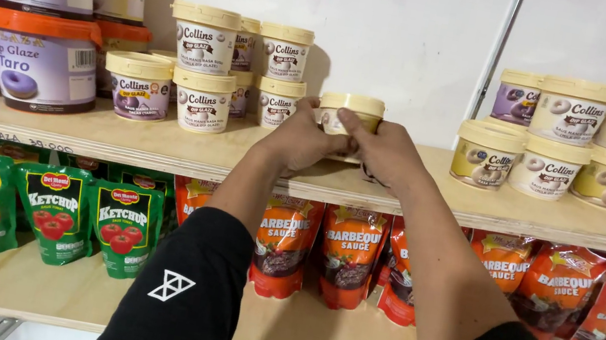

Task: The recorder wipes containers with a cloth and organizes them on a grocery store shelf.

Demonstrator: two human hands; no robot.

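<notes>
Both of my hands reach up to the upper wooden shelf [157, 148] and clasp one small cream-lidded tub [353, 106] between them. My left hand [298, 140] wraps its left side, and my right hand [387, 152] covers its right side with the thumb across the front. The tub stands at the shelf's middle, upright, its lower part hidden by my fingers. A stacked group of the same small tubs [210, 62] is just to its left.
Large orange-lidded purple tubs [33, 6] are stacked at far left. More small tubs [573, 143] sit at right. The lower shelf [323, 339] holds green sauce pouches [54, 213] at left and red-orange sauce pouches [555, 293] from the middle to the right. A white wall is behind.
</notes>
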